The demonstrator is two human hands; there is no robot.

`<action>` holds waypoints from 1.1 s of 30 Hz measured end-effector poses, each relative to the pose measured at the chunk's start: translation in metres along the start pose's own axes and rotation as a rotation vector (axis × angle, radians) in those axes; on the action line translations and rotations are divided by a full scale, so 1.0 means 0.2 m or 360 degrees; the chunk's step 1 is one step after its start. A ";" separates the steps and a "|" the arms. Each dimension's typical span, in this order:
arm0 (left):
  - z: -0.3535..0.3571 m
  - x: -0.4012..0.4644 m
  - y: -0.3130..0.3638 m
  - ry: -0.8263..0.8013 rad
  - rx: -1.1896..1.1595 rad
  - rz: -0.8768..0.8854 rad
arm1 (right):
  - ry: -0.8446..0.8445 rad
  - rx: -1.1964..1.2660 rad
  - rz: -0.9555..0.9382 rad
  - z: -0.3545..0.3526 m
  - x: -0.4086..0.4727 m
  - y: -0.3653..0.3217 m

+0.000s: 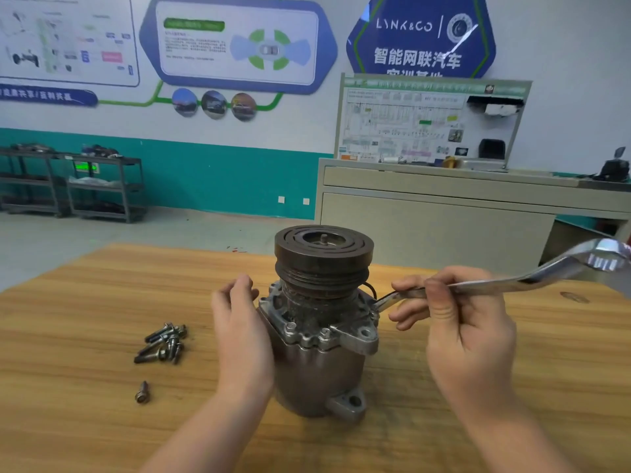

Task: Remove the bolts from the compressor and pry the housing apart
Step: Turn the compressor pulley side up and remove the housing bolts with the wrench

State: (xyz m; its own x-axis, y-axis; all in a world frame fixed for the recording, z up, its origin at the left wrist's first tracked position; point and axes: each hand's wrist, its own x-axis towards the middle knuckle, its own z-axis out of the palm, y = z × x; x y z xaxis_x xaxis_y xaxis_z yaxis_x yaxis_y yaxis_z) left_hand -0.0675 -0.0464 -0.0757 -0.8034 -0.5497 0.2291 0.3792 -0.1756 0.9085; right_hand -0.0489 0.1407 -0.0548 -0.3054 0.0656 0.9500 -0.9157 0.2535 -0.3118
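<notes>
The compressor (317,363) stands upright on the wooden table (85,421), its dark pulley (322,254) on top. My left hand (239,322) rests against the housing's left side, fingers loosely curled near the flange. My right hand (457,322) grips a shiny steel wrench (512,285). The wrench's near end sits at a bolt (375,310) on the right of the flange, and its far end sticks out to the right. Two more bolts (307,331) show on the front of the flange.
A pile of several removed bolts (164,343) lies on the table left of the compressor, with a single bolt (142,392) nearer me. Beyond the table stand a grey cabinet (444,216) with a wiring board and dark shelving carts (102,186) by the wall.
</notes>
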 end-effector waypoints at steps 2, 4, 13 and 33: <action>0.00 0.03 0.02 -0.0079 -0.0054 -0.0041 | -0.0020 -0.0039 -0.0066 -0.01 0.00 0.01; -0.01 0.04 0.02 -0.0150 -0.0047 -0.0084 | -0.0054 -0.0080 -0.0088 -0.01 0.00 0.01; -0.02 0.07 -0.03 -0.0268 -0.0016 -0.0148 | -0.0220 -0.0503 -0.0467 0.07 -0.09 -0.02; -0.04 0.10 -0.08 -0.0500 0.0004 -0.0281 | 0.0845 0.0821 0.1205 -0.04 0.08 0.12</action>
State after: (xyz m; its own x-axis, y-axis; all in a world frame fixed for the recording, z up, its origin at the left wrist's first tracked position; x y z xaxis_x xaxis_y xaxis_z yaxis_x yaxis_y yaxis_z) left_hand -0.0864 -0.0611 -0.0876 -0.9585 -0.2333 0.1641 0.2209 -0.2431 0.9445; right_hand -0.0733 0.1546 -0.0466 -0.8036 0.4802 0.3516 -0.5725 -0.4622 -0.6772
